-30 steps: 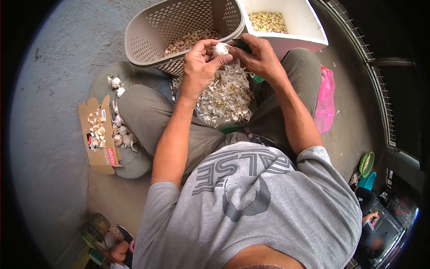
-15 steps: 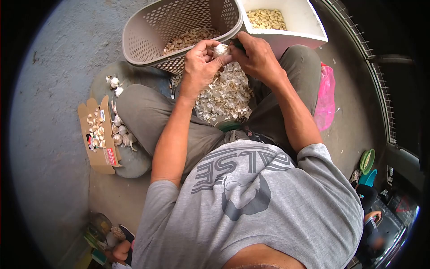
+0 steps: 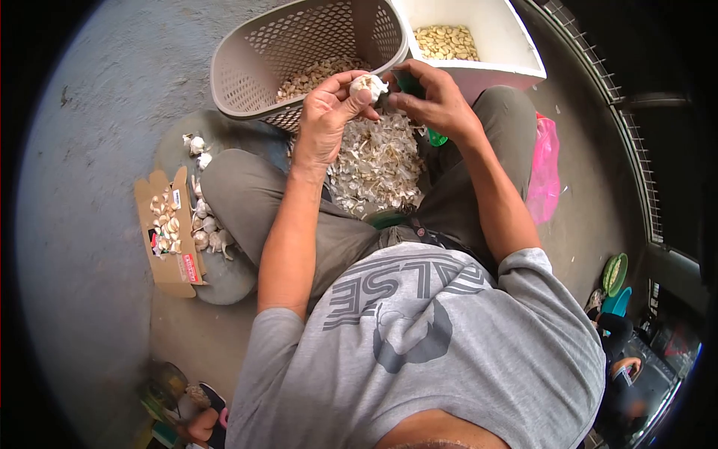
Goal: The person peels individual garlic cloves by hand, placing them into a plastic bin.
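Note:
My left hand (image 3: 326, 112) pinches a white garlic bulb (image 3: 369, 88) between thumb and fingers, in front of the basket. Just beside the bulb, my right hand (image 3: 440, 101) curls round a dark green object (image 3: 407, 84), mostly hidden in the palm; I cannot tell its kind. Below both hands, between the legs, papery garlic skins (image 3: 378, 166) fill a green basin (image 3: 386, 218).
A grey-brown perforated basket (image 3: 224, 82) with cloves stands ahead, beside a white box (image 3: 479, 71) holding peeled cloves (image 3: 447, 43). To the left are a cardboard box (image 3: 176, 289) of cloves and several garlic bulbs (image 3: 213, 232). A pink bag (image 3: 544, 168) lies right.
My right hand has drawn slightly away from the bulb and its fingers have loosened. The bulb has turned in my left hand, showing more of its surface.

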Motion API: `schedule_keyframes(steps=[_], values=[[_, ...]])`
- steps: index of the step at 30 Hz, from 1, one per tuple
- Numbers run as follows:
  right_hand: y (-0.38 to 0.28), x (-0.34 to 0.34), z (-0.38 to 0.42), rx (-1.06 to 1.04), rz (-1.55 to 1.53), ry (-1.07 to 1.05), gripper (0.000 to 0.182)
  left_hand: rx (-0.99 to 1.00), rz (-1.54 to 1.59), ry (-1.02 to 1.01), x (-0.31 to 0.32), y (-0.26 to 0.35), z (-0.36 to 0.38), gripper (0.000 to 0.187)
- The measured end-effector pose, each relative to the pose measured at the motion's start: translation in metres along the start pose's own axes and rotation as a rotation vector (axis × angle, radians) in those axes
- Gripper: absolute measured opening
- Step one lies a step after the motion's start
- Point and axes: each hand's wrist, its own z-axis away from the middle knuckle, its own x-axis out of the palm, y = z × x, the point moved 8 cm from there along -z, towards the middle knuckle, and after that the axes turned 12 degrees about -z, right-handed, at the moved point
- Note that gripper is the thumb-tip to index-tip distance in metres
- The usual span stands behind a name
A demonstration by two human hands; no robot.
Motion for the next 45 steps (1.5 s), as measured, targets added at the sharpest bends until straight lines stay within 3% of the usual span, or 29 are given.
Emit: schedule_keyframes(steps=[2, 7, 13, 16, 19, 26, 29, 45], values=[[-0.014, 0.002, 0.004, 0.09, 0.061, 0.032, 0.018, 0.014, -0.044, 0.031, 0.002, 0.003, 0.0, 0.043], [-0.016, 0.009, 0.007, -0.02, 0.139, 0.035, 0.017, 0.024, -0.1, 0.044, 0.005, 0.005, 0.001, 0.045], [0.014, 0.001, 0.005, 0.289, -0.038, 0.069, 0.015, -0.042, 0.061, 0.009, -0.002, -0.006, 0.001, 0.044], [0.004, 0.003, 0.002, 0.009, 0.07, 0.052, 0.022, -0.029, 0.072, 0.026, -0.005, -0.007, -0.001, 0.043], [-0.004, 0.003, 0.005, 0.052, 0.086, 0.029, 0.025, 0.001, 0.057, 0.052, -0.01, -0.007, -0.001, 0.045], [-0.033, 0.019, 0.007, -0.167, 0.397, -0.113, 0.017, 0.022, 0.013, 0.05, -0.002, 0.001, -0.002, 0.049], [-0.033, 0.02, 0.01, -0.096, 0.45, -0.106, 0.017, 0.018, -0.019, 0.074, 0.0, 0.003, -0.001, 0.049], [-0.036, 0.029, 0.018, -0.159, 0.825, -0.114, 0.009, 0.099, -0.239, 0.092, 0.007, 0.01, 0.003, 0.038]])
